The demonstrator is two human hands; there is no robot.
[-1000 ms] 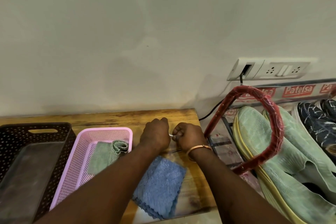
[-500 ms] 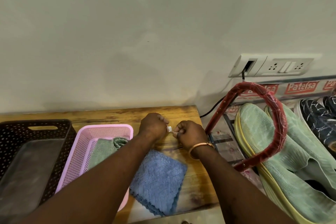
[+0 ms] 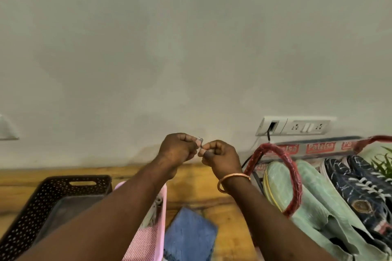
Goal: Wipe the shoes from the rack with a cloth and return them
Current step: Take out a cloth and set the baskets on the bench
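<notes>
Blue and nubby, the cloth [image 3: 188, 237] lies flat on the wooden desk [image 3: 201, 195] as a square with a scalloped edge. It is just right of the pink mesh basket [image 3: 148, 247], and the bottom of the view cuts off its near side. A dark perforated basket [image 3: 42, 197] stands left of the pink one.

On the rack [image 3: 296, 184] at our right sit 2 pairs. The mint-green shoes [image 3: 318, 199] are of a soft checked fabric with a yellow line along the sole, and a red-wrapped loop of the rack arches over the nearer one. Beside them, further right, the navy lace-up shoes [image 3: 360, 186] carry white crackle lines and white laces.

Our left hand [image 3: 178, 150] and right hand [image 3: 221, 158] hang above the desk in front of the wall, well apart from cloth and shoes. Both have curled fingers, and their tips meet to pinch 1 small pale piece [image 3: 199, 140], too small for us to tell what it is. A copper bangle [image 3: 231, 178] circles our right wrist.
</notes>
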